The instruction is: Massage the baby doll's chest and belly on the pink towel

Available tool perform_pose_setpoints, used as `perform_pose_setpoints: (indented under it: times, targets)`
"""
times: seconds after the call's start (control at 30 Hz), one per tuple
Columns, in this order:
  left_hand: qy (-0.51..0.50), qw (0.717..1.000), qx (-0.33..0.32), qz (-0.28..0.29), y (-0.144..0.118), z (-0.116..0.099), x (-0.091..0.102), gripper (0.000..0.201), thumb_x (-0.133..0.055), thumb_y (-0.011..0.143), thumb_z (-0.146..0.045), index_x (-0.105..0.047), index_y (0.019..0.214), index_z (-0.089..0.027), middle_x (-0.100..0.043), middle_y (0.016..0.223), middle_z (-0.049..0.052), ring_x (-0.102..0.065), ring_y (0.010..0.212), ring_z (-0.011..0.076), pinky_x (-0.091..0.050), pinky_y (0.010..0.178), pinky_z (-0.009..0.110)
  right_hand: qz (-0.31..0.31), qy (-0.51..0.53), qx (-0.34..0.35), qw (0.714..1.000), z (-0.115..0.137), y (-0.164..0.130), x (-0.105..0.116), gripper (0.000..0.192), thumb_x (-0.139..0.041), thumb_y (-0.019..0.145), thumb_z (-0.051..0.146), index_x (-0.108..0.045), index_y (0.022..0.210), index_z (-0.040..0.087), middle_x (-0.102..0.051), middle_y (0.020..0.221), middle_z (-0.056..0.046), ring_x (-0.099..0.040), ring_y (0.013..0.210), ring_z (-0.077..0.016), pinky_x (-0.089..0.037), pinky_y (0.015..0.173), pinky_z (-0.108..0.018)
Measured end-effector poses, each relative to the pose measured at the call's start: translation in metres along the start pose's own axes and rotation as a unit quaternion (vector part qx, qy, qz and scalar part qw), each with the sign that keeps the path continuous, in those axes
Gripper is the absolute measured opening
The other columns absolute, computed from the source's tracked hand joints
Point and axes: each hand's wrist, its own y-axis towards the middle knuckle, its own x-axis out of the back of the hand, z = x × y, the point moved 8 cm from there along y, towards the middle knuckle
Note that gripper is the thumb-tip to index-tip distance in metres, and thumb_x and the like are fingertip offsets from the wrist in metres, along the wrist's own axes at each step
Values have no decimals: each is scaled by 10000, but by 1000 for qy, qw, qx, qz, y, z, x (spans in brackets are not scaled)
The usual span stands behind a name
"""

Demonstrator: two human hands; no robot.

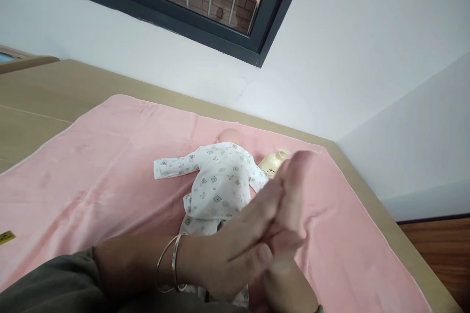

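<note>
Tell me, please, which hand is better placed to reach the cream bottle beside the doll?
Probably the right hand: pressed palm to palm against the left hand, its fingertips lie just below the cream bottle, on that side of the doll. The left would have to cross over.

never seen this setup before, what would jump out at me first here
The two hands pressed palm to palm in the near foreground stand out first: the left hand, with thin bangles at the wrist, lies against the right hand. Just beyond them a baby doll in a white printed sleepsuit lies on a pink blanket, with a pale yellow bottle beside it toward the wall.
</note>
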Motion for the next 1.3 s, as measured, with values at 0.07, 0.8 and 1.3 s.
perform_pose_setpoints:
  times: [0.07,0.8,1.3]
  targets:
    - [-44,996,0,84,5,-7,-14,735,-178,1035,-648,-129,1669,-278,-193,1736,8,-183,1595,305,-179,1328,448,-83,-21,-27,996,-6,7,28,741,-14,1011,659,185,1639,320,95,1744,69,189,1580,-324,-72,1288,-678]
    - [-345,844,231,-338,-5,73,93,640,-315,1005,-593,-537,1465,-208,-520,1573,126,-395,1527,306,-293,1277,535,209,47,64,975,32,-19,-97,926,-452,1041,501,98,1641,59,-66,1729,-214,-28,1609,-348,-213,1290,-608]
    - [85,894,201,-391,-4,190,146,398,-436,938,-398,-683,1131,-154,-715,1292,146,-631,1260,257,-452,1163,453,246,-51,-138,958,-107,8,-129,482,-423,1038,260,-541,1485,123,-489,1584,-150,-325,1554,-247,-196,1297,-492]
